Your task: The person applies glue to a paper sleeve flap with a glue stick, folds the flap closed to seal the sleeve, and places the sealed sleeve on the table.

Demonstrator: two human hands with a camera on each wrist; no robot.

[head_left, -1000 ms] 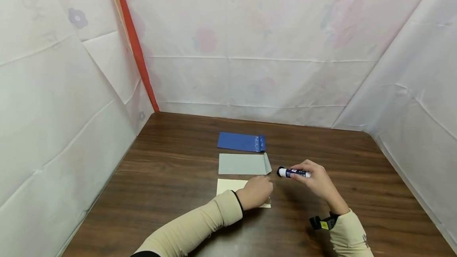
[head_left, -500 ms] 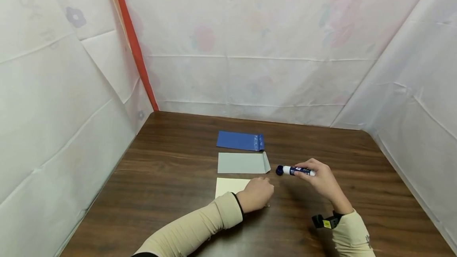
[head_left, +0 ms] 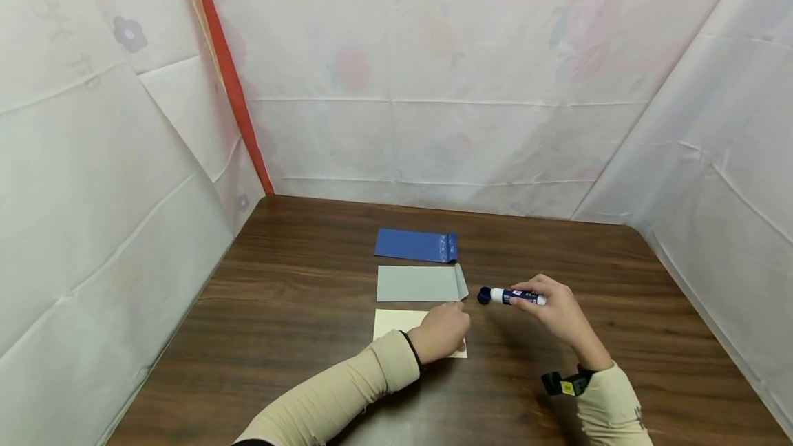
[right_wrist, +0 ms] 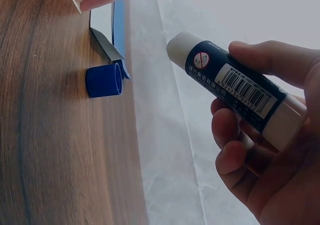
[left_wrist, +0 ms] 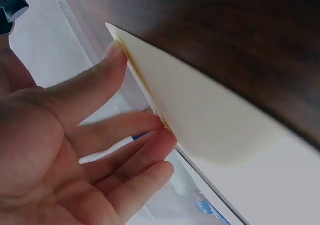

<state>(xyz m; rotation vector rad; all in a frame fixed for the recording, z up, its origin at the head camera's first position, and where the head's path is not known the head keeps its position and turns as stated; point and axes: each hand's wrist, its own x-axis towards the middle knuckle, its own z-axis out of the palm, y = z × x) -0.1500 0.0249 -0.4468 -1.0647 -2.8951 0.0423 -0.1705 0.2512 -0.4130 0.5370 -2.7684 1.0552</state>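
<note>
A glue stick (right_wrist: 230, 85) with its cap off is held between the thumb and fingers of my right hand (head_left: 560, 312), over the right part of the table. Its dark blue cap (right_wrist: 104, 80) stands on the table just beyond the white tip. My left hand (head_left: 441, 331) is over the right end of a cream envelope (head_left: 396, 322). In the left wrist view, the thumb and fingertips touch this envelope's edge at separate spots, the thumb near a corner. Part of the envelope is hidden under the hand in the head view.
Behind the cream envelope lies a pale grey-green envelope (head_left: 415, 283), its flap raised at the right end. Farther back is a blue envelope (head_left: 409, 244) with whitish marks near its right end. White sheets (head_left: 396, 136) hang behind and beside the wooden table (head_left: 297, 308).
The glue stick has drawn right, away from its cap, which now stands apart on the table. My left hand has shifted slightly along the cream envelope, uncovering its near right corner.
</note>
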